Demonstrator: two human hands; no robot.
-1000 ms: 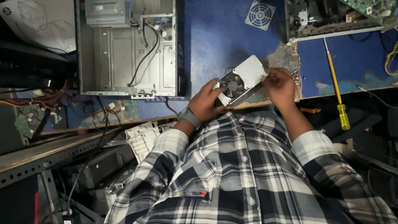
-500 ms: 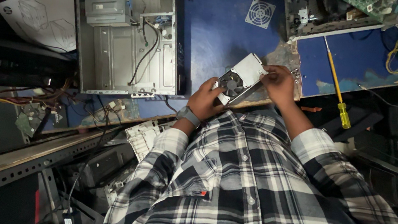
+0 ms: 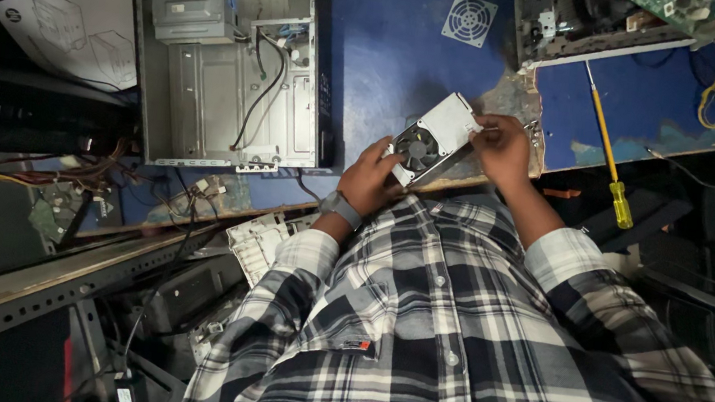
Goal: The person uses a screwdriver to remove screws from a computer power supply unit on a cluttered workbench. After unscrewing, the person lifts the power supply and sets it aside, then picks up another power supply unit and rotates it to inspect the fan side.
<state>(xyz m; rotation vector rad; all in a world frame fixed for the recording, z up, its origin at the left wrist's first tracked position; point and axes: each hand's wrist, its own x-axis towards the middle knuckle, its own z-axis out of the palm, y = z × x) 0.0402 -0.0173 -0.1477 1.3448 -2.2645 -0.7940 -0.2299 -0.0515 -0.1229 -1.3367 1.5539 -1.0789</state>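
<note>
Here, line by line:

Power supply unit: a grey metal box (image 3: 434, 138) with a round black fan on its face is being held tilted above the near edge of the counter (image 3: 394, 51), between the two hands and just in front of the person's chest.

Left hand: the left hand (image 3: 371, 175) is gripping the lower left corner of the box, fingers wrapping its side beside the fan; a watch (image 3: 341, 209) is sitting on the wrist.

Right hand: the right hand (image 3: 501, 146) is closing its fingers on the upper right end of the box, and seems to be pinching something thin there, too small to tell what.

Counter: a blue top, worn bare along its near edge by the right hand.

Computer case: an open grey tower case (image 3: 230, 58) is lying on its side on the counter, left of the box and well apart from it, with dark cables hanging loose inside.

Fan grille: a square white grille (image 3: 469, 19) is lying flat on the counter beyond the box.

Screwdriver: a yellow-handled screwdriver (image 3: 606, 141) is lying on the counter to the right of the right hand, handle toward the person.

Second chassis: another opened unit (image 3: 598, 17) is resting at the far right of the counter.

Shirt: a black and white plaid shirt (image 3: 466, 351) is filling the lower view.
</note>
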